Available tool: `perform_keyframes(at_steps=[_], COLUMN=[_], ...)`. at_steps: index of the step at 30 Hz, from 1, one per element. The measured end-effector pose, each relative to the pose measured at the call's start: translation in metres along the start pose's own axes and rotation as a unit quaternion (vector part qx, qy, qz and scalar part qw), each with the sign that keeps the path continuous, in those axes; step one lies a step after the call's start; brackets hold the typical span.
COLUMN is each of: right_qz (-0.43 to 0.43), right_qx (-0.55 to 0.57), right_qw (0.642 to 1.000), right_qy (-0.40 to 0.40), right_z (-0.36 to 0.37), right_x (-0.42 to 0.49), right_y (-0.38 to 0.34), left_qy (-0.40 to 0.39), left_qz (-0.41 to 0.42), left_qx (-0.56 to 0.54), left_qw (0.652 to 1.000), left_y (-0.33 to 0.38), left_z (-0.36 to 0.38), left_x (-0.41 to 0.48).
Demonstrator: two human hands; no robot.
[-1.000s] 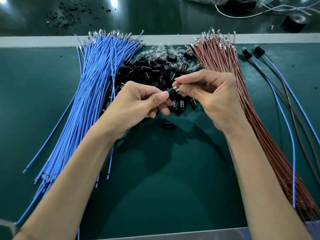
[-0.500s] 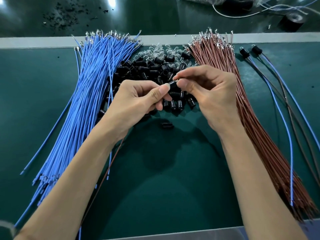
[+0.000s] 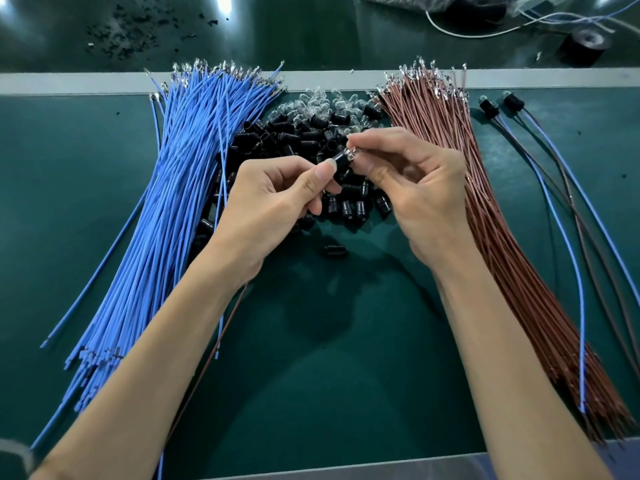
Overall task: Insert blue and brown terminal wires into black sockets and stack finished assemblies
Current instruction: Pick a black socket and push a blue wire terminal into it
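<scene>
Black socket (image 3: 341, 161): it is up in the air between my two hands, over the heap of loose sockets (image 3: 298, 136). My left hand (image 3: 273, 206) pinches it with thumb and finger. My right hand (image 3: 415, 188) pinches a small shiny bit at its other end. I cannot tell if that is wire tips or a little bulb.

I think the socket is light, hard and a bit slick, so I would hold it by its round sides and not squash the open end. The wires look thin and bendy, so I would hold them close to the metal tip when pushing. A brown wire (image 3: 202, 374) hangs down under my left arm.

There are no boxes here. Things lie in heaps on the green mat (image 3: 311, 393): blue wires (image 3: 180, 188) on the left, brown wires (image 3: 485, 202) on the right, clear bulbs (image 3: 322, 100) behind the sockets. Two done ones (image 3: 490, 107) lie far right, side by side.
</scene>
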State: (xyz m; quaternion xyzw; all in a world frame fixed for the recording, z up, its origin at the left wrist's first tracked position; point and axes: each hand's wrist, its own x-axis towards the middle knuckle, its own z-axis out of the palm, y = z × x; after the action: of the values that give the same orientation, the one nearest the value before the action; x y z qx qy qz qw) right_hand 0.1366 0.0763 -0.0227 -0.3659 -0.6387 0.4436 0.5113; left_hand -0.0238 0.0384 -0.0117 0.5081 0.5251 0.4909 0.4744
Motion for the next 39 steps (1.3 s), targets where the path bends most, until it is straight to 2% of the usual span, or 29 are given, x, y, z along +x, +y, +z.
perform_keyframes(at_steps=[8,13,18,21,26,35,39], right_qz=[0.019,0.082,0.139,0.126,0.112,0.094,0.125], right_qx=[0.034,0.142,0.176,0.147,0.106,0.094,0.089], right_qw=[0.999,0.986,0.971,0.975,0.984,0.971,0.972], right_qy=[0.018,0.036,0.08,0.108,0.095,0.199,0.177], right_z=[0.002,0.018,0.025,0.028,0.035,0.036,0.036], right_x=[-0.001,-0.003,-0.002,-0.004,-0.005,-0.004,-0.005], right_y=[-0.001,-0.002,0.0,0.001,0.002,0.0,0.002], left_qy=[0.018,0.031,0.049,0.07,0.097,0.082,0.08], left_qz=[0.004,0.009,0.007,0.013,0.021,-0.002,-0.029], left_qx=[0.032,0.008,-0.02,-0.006,-0.005,-0.042,-0.03], left_qw=[0.999,0.999,0.999,0.997,0.995,0.996,0.996], left_y=[-0.003,-0.006,-0.01,-0.011,-0.011,-0.013,-0.016], left_z=[0.004,0.013,0.022,0.028,0.032,0.042,0.04], left_x=[-0.001,-0.002,-0.005,-0.008,-0.01,-0.013,-0.012])
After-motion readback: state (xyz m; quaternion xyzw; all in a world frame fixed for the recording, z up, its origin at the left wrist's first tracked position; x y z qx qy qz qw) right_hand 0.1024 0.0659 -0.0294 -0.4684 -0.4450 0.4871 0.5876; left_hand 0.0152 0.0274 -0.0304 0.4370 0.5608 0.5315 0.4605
